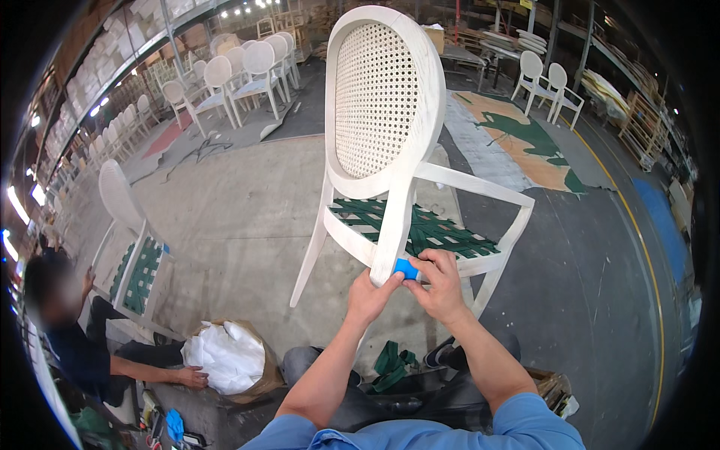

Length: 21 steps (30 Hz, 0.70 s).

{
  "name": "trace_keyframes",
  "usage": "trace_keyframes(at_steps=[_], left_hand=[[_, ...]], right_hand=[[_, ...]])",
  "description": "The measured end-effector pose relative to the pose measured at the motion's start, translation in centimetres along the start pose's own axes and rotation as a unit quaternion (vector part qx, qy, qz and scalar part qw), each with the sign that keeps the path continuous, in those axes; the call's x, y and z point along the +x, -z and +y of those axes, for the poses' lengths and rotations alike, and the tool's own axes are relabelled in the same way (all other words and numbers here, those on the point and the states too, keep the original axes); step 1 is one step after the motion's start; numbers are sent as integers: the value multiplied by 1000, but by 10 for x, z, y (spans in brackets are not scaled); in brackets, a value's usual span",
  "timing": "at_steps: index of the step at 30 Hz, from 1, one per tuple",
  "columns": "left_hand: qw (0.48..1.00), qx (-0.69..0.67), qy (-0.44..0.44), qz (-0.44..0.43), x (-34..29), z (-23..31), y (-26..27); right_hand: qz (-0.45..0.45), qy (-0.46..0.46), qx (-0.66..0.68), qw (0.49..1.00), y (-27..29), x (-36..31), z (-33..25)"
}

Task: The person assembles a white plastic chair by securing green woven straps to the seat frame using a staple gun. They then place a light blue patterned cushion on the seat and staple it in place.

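A white wooden armchair (431,75) with an oval cane back (375,101) stands in front of me, its back toward me. Green webbing straps (450,238) are woven across its seat frame. My left hand (367,298) is closed around the rear post just below seat height, its thumb by a small blue piece (406,268). My right hand (439,285) pinches this piece against the frame beside the post; whether it is tape or a pad I cannot tell. Some of the right fingertips are hidden.
A co-worker (75,337) sits at the left by another webbed chair (131,247), one hand on a bag of white sheets (229,356). Green strapping (394,364) lies between my feet. Tools (154,420) lie at lower left. More white chairs (259,64) stand behind.
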<state>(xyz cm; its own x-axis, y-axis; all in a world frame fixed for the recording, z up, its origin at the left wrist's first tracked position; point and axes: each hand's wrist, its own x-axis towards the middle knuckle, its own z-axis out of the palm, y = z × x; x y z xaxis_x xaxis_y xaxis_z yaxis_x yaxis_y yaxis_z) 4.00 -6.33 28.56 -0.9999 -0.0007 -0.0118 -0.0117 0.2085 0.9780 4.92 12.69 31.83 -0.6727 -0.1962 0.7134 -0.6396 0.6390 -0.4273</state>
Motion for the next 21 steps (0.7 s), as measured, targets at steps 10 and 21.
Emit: trace_keyframes(at_steps=[10,21], left_hand=[[1000,-18,-17,16,-4,-2,-4],[999,-34,-8,21,4,-17,0]], right_hand=[[13,-8,10,1000,0,-3,-3],[75,-109,60,989,56,-21,1]])
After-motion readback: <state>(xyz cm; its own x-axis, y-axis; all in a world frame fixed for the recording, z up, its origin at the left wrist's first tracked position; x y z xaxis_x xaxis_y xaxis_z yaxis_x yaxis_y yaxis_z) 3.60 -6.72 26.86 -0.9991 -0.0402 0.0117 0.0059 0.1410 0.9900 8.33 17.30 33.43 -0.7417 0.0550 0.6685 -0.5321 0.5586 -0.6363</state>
